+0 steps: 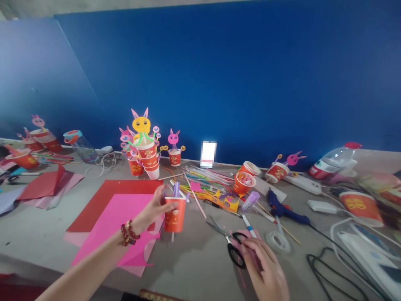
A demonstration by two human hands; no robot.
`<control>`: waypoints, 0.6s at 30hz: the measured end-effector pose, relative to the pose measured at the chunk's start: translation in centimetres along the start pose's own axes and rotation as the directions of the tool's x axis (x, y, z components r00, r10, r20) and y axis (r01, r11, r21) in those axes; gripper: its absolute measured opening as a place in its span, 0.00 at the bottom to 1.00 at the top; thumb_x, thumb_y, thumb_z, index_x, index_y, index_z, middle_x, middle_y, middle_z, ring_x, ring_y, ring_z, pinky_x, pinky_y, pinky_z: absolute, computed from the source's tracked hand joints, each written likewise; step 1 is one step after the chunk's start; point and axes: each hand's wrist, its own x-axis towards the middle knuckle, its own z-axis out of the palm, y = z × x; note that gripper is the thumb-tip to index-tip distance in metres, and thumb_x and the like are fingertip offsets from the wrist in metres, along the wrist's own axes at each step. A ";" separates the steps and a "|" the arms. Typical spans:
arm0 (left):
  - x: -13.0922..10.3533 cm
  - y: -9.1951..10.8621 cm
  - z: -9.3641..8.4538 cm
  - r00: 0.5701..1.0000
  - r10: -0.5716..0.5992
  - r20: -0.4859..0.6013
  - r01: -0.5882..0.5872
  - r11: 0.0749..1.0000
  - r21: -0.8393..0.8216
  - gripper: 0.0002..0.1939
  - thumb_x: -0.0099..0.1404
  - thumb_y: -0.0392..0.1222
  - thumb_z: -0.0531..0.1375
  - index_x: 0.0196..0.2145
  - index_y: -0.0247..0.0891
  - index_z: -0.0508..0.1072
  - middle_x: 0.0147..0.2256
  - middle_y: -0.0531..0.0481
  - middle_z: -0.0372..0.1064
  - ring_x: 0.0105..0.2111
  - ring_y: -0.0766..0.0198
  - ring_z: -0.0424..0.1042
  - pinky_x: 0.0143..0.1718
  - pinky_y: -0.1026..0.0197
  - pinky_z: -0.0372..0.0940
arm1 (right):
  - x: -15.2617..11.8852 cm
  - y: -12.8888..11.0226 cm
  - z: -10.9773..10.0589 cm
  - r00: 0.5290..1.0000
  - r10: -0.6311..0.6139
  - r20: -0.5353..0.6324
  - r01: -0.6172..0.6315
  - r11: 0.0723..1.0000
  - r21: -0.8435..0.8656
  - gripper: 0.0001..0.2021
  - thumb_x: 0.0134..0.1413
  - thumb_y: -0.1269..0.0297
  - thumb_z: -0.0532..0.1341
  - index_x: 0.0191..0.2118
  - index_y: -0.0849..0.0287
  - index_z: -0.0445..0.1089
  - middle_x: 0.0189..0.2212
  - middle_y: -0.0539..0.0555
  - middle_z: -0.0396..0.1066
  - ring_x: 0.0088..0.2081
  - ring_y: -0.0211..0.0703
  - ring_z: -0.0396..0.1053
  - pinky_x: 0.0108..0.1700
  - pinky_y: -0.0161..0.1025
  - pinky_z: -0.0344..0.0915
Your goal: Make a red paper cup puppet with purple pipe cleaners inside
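My left hand (159, 209) grips a red paper cup (175, 219) by its rim and side, held over the near part of the table. Purple strips (177, 190) stick up from the cup, and a thin pale stick shows below it. At the lower right, my right hand (265, 265) has its fingers closed at the black handles of a pair of scissors (227, 237), whose blades point away to the left. Pink paper scraps (241, 276) lie under the scissors. Left of the cup are pink sheets (109, 234) and a red sheet (94, 213).
Stacked cup figures (145, 156) stand by the blue wall (200, 75). Behind the hands lie many coloured sticks (209, 179). A blue glue gun (286, 211) with its cable, a tape roll (277, 241) and a bottle (332, 161) are on the right.
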 end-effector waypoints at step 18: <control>5.6 1.9 -4.5 0.998 0.034 -0.056 -0.009 0.921 0.390 0.36 0.56 0.57 0.68 0.56 0.39 0.62 0.40 0.45 0.76 0.38 0.52 0.79 0.41 0.52 0.73 | 0.5 -0.7 -0.5 0.996 0.026 -0.090 -0.021 0.999 0.046 0.06 0.66 0.63 0.58 0.41 0.55 0.72 0.39 0.56 0.76 0.41 0.48 0.75 0.44 0.41 0.69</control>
